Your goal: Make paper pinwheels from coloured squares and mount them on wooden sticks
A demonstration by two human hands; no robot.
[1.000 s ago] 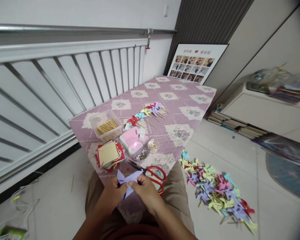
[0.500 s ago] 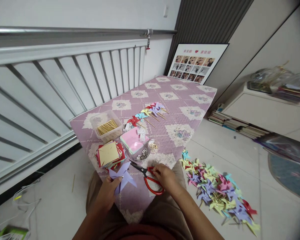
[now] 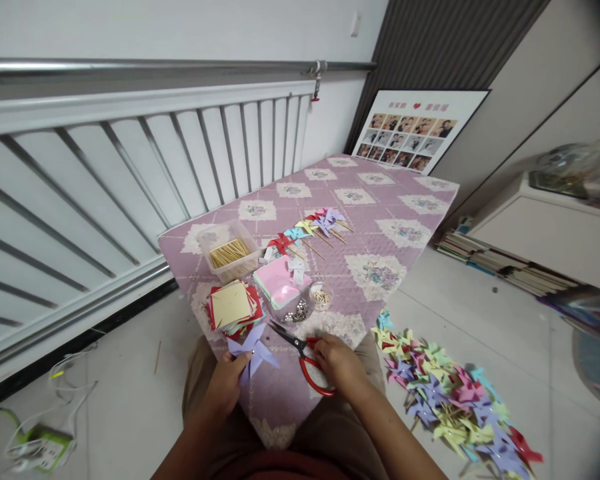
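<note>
A lavender paper pinwheel (image 3: 256, 352), with no stick showing, is pinched between the thumb and fingers of my left hand (image 3: 229, 375) over the near corner of the table. My right hand (image 3: 341, 363) grips one red handle loop of the scissors (image 3: 301, 345); their dark blades point left, toward the pinwheel. Just beyond the pinwheel lies a stack of coloured paper squares (image 3: 233, 307), a pale yellow one on top. Past the blades stand a clear tray of small metal pins (image 3: 299, 311) and a round tub of small tan pieces (image 3: 321, 297).
A clear box of golden sticks (image 3: 230, 257) stands behind the paper stack, beside pink paper sheets (image 3: 279, 277). Several finished pinwheels (image 3: 300, 232) lie farther back on the flowered tablecloth (image 3: 380, 270). A large pinwheel heap (image 3: 450, 400) covers floor to the right. A radiator (image 3: 190, 153) borders the left.
The whole view has swung slightly left, so everything sits farther right. Both hands keep their hold on the pinwheel and the scissors, with little movement over the table.
</note>
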